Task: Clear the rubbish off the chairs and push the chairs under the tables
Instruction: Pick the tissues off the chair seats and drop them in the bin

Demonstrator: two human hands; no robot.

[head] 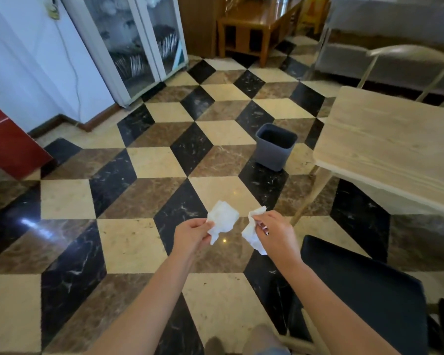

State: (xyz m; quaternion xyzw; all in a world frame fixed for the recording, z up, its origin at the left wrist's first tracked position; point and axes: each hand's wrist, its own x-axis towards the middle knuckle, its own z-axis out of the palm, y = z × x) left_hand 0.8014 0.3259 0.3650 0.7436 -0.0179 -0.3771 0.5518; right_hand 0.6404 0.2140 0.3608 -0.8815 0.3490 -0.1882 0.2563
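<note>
Left hand (193,233) and right hand (276,233) each pinch a crumpled tissue — grey bin (276,147) ahead

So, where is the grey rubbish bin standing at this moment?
In the head view, the grey bin stands upright on the tiled floor, right of centre, just left of the light wooden table and beyond both hands.

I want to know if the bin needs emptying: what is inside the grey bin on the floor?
The grey bin shows only a dark, seemingly empty interior; its near wall hides the bottom.
</note>
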